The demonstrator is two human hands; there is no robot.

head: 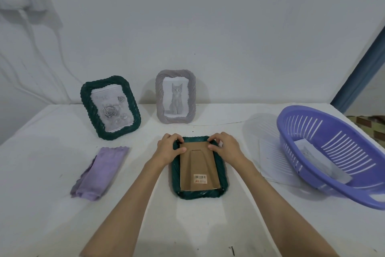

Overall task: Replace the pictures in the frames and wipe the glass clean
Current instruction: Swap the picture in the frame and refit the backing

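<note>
Three picture frames are on the white table (208,225). One dark green frame (199,168) lies face down in the middle, its brown cardboard backing (198,165) with a barcode sticker turned up. Both hands work at the far edge of this frame. The left hand (168,148) has its fingers curled over the far left corner, with the thumb pressed on the backing. The right hand (225,146) has its fingers curled at the far right corner in the same way. I judge that they are turning or pressing the small clips that hold the backing, but the clips themselves are too small to see, so I cannot tell whether the backing is being opened or closed.

Behind the lying frame, to its left, a second dark green frame (110,107) stands with a rose picture; directly behind it a grey frame (176,96) stands with a cat picture. Left of the lying frame a folded purple cloth (100,172) rests untouched. Right of it, a purple plastic basket (333,152) sits tilted on loose white sheets (273,163), with one more paper (316,158) inside.

As I judge it, the task is about in the middle: the lying frame is in hand, and wiping of glass seems left to do.
</note>
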